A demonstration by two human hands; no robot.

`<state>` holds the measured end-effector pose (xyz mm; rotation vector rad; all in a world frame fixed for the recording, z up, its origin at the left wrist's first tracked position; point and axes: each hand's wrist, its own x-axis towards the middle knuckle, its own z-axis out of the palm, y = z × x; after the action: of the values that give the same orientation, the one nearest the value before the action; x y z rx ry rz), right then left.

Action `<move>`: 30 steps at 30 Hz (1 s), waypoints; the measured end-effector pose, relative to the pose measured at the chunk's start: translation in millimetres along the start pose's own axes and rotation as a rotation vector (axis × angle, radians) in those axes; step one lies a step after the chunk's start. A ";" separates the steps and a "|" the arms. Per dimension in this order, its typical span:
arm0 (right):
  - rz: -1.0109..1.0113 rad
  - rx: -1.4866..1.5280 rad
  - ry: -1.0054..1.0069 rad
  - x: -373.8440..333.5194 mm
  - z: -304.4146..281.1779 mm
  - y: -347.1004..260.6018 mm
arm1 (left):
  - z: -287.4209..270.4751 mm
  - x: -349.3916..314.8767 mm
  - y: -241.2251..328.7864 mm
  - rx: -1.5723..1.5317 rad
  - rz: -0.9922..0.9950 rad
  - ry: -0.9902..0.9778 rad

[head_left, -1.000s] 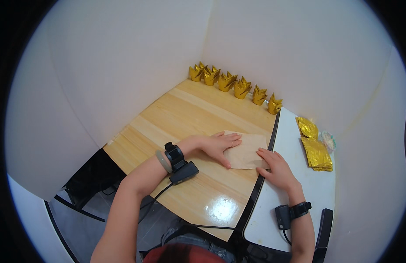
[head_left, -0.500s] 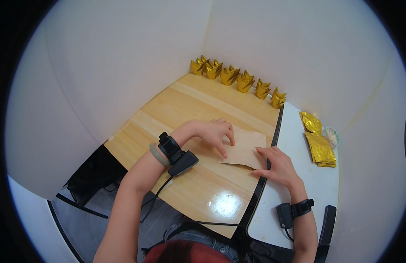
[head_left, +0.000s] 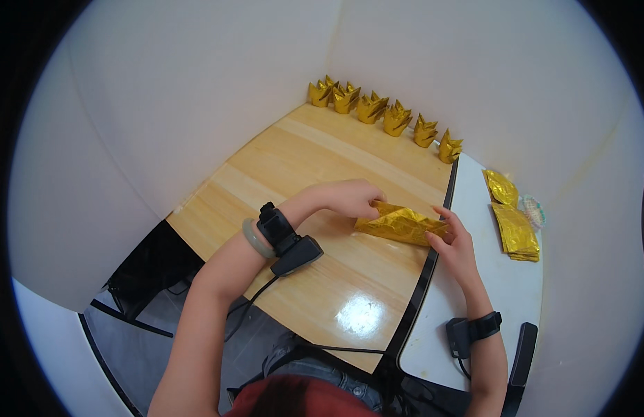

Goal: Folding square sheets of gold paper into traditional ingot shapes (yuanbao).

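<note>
A creased sheet of gold foil paper (head_left: 400,224) is held lengthwise over the wooden tabletop, its shiny side showing. My left hand (head_left: 353,198) is closed on its left end, with the fingertips partly hidden behind the foil. At the other end, my right hand (head_left: 457,242) grips the foil between the thumb below and the fingers above. The sheet's right end reaches close to the black edge between the two tables.
Several folded gold foil cups with pointed rims (head_left: 371,108) stand in a row along the back wall. On the white table (head_left: 468,299) at right lie stacked gold foil sheets (head_left: 517,233) and a small pale netted item (head_left: 534,211). Wrist devices with cables sit on both my forearms.
The sheet, pale side up on the table before, now shows its gold side and is held at both ends. My left hand has closed on it; the view has shifted slightly.
</note>
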<state>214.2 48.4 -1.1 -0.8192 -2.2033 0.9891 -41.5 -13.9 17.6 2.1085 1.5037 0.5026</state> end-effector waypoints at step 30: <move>-0.219 -0.880 -0.306 -3.5 2.2 -3.8 | 23.3 3.9 11.6 0.277 0.196 -0.441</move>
<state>213.8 42.9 -0.2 -0.7762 -2.9490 -0.0185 -18.3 -17.5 5.7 2.3916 1.1706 -0.1167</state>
